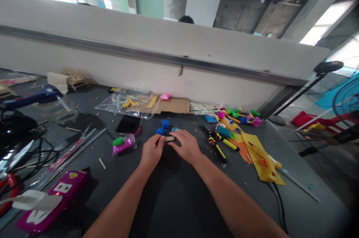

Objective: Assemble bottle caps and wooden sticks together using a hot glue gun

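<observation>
A short pale wooden piece [169,138], perhaps two small sticks laid together, is pinched at its left end by the thumb and fingers of my left hand [151,151]. My right hand [188,147] curves around the other end, thumb below and fingers above, with a gap between them. Whether it touches the wood I cannot tell. Just behind my hands sit a blue lump [160,131], a blue tub [165,123] and a light blue ring [174,129], partly covered by my right fingers.
Pliers [217,150], orange and yellow sheets [252,148] and a yellow glue gun [265,161] lie right. Left are a phone [128,124], bagged clay [123,144], a loose stick [102,163] and a purple power strip [56,200]. Cardboard [175,105] lies by the partition [157,71].
</observation>
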A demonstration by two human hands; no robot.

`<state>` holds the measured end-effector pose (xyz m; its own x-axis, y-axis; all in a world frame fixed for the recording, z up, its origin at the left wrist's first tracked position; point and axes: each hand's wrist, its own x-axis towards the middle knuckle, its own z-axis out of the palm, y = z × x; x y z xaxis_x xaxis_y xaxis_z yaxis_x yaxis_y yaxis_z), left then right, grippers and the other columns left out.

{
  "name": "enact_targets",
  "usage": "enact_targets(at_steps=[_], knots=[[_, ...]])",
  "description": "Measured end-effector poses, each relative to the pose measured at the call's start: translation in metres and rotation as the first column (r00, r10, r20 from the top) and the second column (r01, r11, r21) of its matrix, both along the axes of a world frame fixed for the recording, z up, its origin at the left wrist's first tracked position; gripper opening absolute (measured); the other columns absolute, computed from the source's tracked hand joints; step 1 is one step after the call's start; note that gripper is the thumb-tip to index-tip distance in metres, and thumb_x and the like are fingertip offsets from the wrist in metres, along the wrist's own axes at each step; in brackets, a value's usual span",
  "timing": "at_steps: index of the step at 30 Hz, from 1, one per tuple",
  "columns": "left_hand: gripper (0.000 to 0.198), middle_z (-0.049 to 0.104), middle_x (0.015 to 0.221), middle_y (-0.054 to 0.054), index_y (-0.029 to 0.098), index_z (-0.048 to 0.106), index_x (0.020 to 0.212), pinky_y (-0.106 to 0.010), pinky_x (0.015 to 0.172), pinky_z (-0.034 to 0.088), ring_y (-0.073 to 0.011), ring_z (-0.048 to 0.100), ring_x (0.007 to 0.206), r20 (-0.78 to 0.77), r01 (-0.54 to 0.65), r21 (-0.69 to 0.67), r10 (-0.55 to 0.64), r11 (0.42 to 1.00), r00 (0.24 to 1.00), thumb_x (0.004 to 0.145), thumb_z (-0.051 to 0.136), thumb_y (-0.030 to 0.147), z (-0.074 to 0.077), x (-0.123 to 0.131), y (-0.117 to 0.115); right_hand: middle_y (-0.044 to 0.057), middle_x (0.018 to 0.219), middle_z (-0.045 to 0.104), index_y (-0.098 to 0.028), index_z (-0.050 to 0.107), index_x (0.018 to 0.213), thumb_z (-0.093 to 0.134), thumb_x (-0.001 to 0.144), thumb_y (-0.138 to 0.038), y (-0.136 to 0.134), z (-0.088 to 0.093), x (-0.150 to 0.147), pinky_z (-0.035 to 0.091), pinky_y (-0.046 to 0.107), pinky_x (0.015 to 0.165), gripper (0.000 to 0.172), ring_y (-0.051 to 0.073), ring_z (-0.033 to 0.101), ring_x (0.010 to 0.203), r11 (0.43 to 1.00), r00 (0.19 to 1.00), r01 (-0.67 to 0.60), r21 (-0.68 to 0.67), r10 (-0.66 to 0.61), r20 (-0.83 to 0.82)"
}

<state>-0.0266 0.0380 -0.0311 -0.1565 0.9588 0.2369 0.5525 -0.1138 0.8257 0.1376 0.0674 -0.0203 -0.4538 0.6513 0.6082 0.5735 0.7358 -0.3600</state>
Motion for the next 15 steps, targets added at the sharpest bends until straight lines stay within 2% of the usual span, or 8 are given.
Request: enact_targets(at_steps=[3, 6, 10, 15], knots=[[0.035, 0.055, 0.060, 0.001, 0.019, 0.054, 0.069, -0.022, 0.053, 0.038, -0.0123, 0.050, 0.055, 0.050, 0.039, 0.000, -0.039, 0.999, 0.998, 0.086, 0.038, 0.044, 0.0014, 0.0013, -0.0006, 0.005, 0.092, 0.067, -0.022, 0.065, 0.098, 0.053, 0.087, -0.030, 0.0004, -0.0003, -0.0008, 0.046, 0.029, 0.084, 0.019, 0.017, 0.058, 0.093, 1.000, 1.000, -0.002, 0.024, 0.003, -0.019], [0.035, 0.053, 0.059, 0.002, 0.019, 0.052, 0.066, -0.022, 0.051, 0.037, -0.0110, 0.049, 0.051, 0.118, 0.045, -0.004, -0.045, 0.999, 0.992, 0.086, 0.037, 0.044, 0.0034, 0.0024, -0.0010, 0.005, 0.090, 0.067, -0.022, 0.065, 0.097, 0.053, 0.087, -0.030, 0.0012, -0.0010, -0.0002, 0.046, 0.029, 0.083, 0.018, 0.017, 0.058, 0.092, 0.999, 0.999, 0.009, 0.034, -0.008, -0.044], [0.036, 0.053, 0.061, 0.002, 0.019, 0.054, 0.068, -0.021, 0.049, 0.037, -0.0107, 0.048, 0.051, 0.186, 0.000, -0.020, 0.004, 1.000, 0.983, 0.086, 0.036, 0.045, 0.0040, 0.0023, -0.0002, 0.005, 0.090, 0.067, -0.022, 0.066, 0.096, 0.053, 0.087, -0.030, 0.0025, -0.0024, 0.0013, 0.047, 0.029, 0.083, 0.018, 0.017, 0.059, 0.091, 0.999, 0.998, 0.021, 0.031, -0.019, -0.067], [0.033, 0.055, 0.062, 0.002, 0.019, 0.055, 0.070, -0.021, 0.052, 0.038, -0.0119, 0.051, 0.055, 0.088, 0.016, 0.000, -0.015, 1.000, 0.996, 0.084, 0.041, 0.045, 0.0035, 0.0015, 0.0002, 0.004, 0.090, 0.068, -0.022, 0.067, 0.095, 0.053, 0.087, -0.030, 0.0030, -0.0033, 0.0005, 0.047, 0.029, 0.082, 0.018, 0.016, 0.058, 0.090, 0.999, 0.998, 0.015, 0.034, -0.013, -0.062]])
